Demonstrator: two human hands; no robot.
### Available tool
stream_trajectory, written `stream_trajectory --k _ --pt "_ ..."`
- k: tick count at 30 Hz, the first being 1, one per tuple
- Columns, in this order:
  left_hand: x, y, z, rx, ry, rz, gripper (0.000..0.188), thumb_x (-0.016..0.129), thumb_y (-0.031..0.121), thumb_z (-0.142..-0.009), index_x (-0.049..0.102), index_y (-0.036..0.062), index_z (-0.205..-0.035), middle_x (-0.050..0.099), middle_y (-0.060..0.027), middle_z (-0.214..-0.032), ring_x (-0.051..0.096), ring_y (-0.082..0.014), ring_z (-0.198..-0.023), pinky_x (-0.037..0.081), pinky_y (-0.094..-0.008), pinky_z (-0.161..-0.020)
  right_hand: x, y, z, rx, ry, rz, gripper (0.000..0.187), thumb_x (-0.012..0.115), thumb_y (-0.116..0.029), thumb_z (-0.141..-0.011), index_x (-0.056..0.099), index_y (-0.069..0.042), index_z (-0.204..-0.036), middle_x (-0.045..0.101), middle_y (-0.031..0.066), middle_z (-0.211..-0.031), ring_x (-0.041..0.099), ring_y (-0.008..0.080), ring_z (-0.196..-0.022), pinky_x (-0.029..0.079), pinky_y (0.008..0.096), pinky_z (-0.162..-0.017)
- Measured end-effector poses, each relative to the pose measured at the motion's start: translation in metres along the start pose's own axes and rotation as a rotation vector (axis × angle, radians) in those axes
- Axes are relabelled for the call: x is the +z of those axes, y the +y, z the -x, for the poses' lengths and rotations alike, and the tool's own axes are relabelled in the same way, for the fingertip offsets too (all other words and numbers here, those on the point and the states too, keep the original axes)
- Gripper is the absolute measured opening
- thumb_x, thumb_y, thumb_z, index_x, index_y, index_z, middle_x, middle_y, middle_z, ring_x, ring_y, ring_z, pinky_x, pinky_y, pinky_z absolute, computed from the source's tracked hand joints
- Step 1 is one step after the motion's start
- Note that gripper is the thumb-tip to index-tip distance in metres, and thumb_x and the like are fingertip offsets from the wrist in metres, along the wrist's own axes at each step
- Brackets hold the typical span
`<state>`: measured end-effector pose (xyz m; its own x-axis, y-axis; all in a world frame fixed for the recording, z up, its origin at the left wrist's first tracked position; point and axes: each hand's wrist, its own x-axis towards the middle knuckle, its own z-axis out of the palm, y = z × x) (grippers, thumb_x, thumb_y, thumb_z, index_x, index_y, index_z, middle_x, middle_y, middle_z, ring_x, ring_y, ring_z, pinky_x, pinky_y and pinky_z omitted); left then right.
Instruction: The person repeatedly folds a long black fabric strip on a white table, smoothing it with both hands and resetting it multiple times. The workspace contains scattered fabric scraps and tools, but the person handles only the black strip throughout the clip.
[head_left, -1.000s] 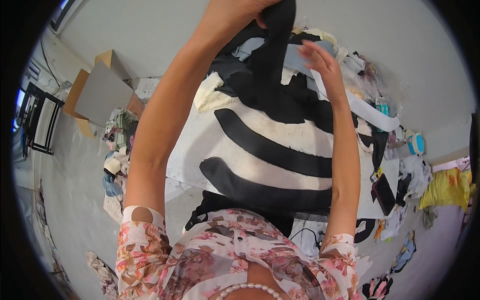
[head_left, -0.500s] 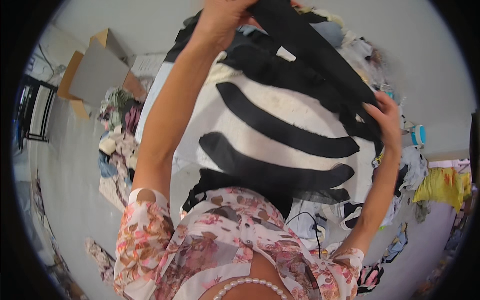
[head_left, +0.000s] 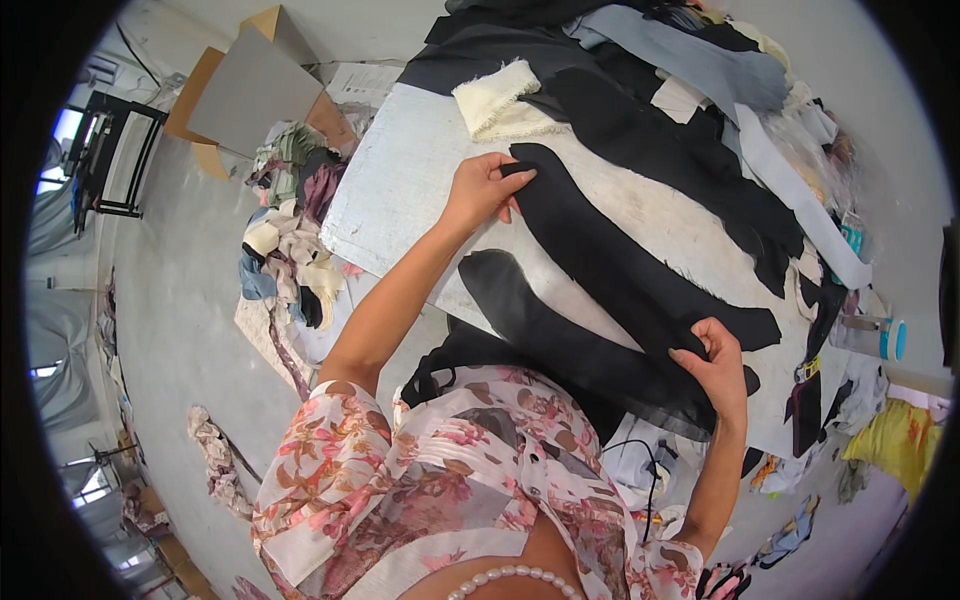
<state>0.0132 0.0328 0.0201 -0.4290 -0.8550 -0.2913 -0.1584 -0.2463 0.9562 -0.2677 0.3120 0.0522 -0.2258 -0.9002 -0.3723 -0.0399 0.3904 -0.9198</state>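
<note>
A black curved fabric strip (head_left: 590,250) is stretched between my two hands over the white tabletop. My left hand (head_left: 485,190) pinches its far left end between thumb and fingers. At the other end, my right hand (head_left: 717,365) is closed on the strip's lower edge. Another black strip end (head_left: 748,320) shows beyond it to the right; where the two overlap, I cannot make out the border. Closer to me, a second curved black strip (head_left: 530,310) lies along the table's near edge, its right part partly covered by my right hand.
Black cloth (head_left: 640,130) is heaped across the table's far side, with a cream frayed scrap (head_left: 505,100), grey-blue cloth (head_left: 690,50) and a white strip (head_left: 800,200). Fabric scraps (head_left: 290,250) pile up left of the table (head_left: 375,190), near a cardboard box (head_left: 250,90).
Both hands have come down and nearer from the far side, where they held up a long black piece. Now they hold a strip low over the table. The view has shifted too.
</note>
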Motion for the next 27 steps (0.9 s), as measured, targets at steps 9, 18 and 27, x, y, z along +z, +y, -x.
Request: stream_trajectory --k 9,18,27 --pt "0.007 0.012 -0.03 0.178 0.144 -0.33 0.018 0.072 0.015 -0.09 0.07 -0.0023 -0.094 0.063 -0.0018 -0.062 0.054 -0.0079 -0.045 0.039 -0.023 -0.044 -0.001 0.008 -0.03 -0.018 0.041 0.05 0.03 0.075 0.006 -0.074 0.049 -0.007 -0.083 0.04 -0.0089 -0.066 0.035 0.0005 -0.059 0.03 0.0183 -0.055" --pt "0.002 -0.001 -0.05 0.303 0.226 -0.695 0.02 0.077 0.021 -0.084 0.073 0.0028 -0.091 0.06 -0.0003 -0.057 0.053 -0.0079 -0.047 0.04 -0.0264 -0.049 -0.002 -0.002 -0.04 0.014 0.066 0.092 0.028 0.077 0.002 -0.075 0.051 -0.005 -0.085 0.053 -0.0049 -0.065 0.044 0.0013 -0.058 0.036 0.0188 -0.055" --pt "0.016 0.017 -0.024 0.37 0.33 -1.023 0.032 0.074 0.028 -0.082 0.071 0.014 -0.11 0.069 -0.0072 -0.093 0.066 -0.0248 -0.079 0.05 -0.037 -0.069 -0.005 0.001 -0.048 -0.019 0.077 0.185 0.028 0.078 0.0 -0.074 0.053 -0.005 -0.085 0.052 -0.0046 -0.064 0.042 0.0025 -0.059 0.036 0.0204 -0.056"
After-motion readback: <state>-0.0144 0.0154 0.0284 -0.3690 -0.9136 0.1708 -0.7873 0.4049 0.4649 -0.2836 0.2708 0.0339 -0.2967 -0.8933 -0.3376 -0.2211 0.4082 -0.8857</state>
